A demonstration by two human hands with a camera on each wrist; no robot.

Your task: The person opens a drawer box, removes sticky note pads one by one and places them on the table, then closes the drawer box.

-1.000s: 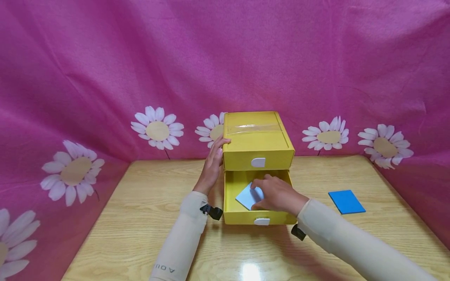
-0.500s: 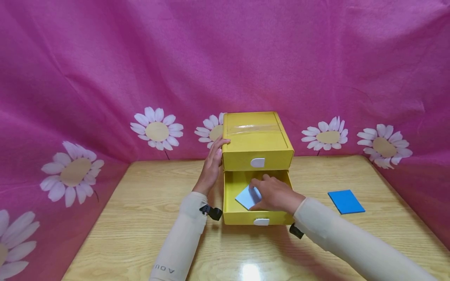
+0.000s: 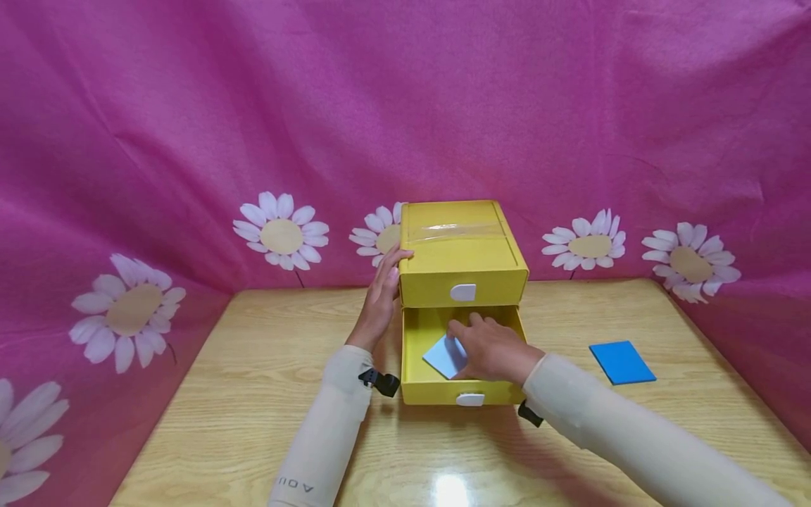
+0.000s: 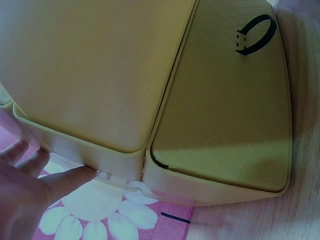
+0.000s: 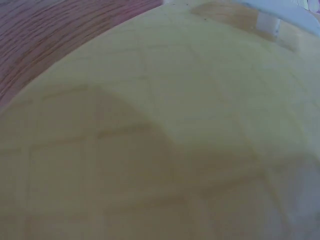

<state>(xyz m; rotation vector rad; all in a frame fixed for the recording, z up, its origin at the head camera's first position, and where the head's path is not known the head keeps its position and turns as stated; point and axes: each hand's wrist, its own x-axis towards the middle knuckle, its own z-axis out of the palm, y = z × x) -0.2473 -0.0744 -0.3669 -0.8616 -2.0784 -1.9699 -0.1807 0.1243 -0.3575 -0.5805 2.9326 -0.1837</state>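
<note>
A yellow two-drawer box [image 3: 464, 253] stands on the table, its lower drawer [image 3: 415, 334] pulled out and its upper one in. Inside the lower drawer lies a light blue square piece [image 3: 441, 358], partly covered by my right hand [image 3: 491, 346]. That hand holds the piece with thumb and fingers bent at its edges. My left hand [image 3: 379, 303] rests on the box's left side, fingers fairly straight, fingertips at the top edge. In the left wrist view, its fingers [image 4: 67, 182] touch the yellow wall. The right wrist view shows only a blurred yellow grid-patterned wall [image 5: 165, 115], no hand.
A darker blue square piece [image 3: 622, 362] lies on the wooden table [image 3: 272, 352] to the right of the box. A pink flowered cloth [image 3: 405, 105] hangs behind and at both sides. White tabs [image 3: 470, 400] mark the drawer fronts.
My right hand has shifted slightly left over the light blue piece and covers a bit more of it. The left hand, the box and the darker blue piece have stayed put.
</note>
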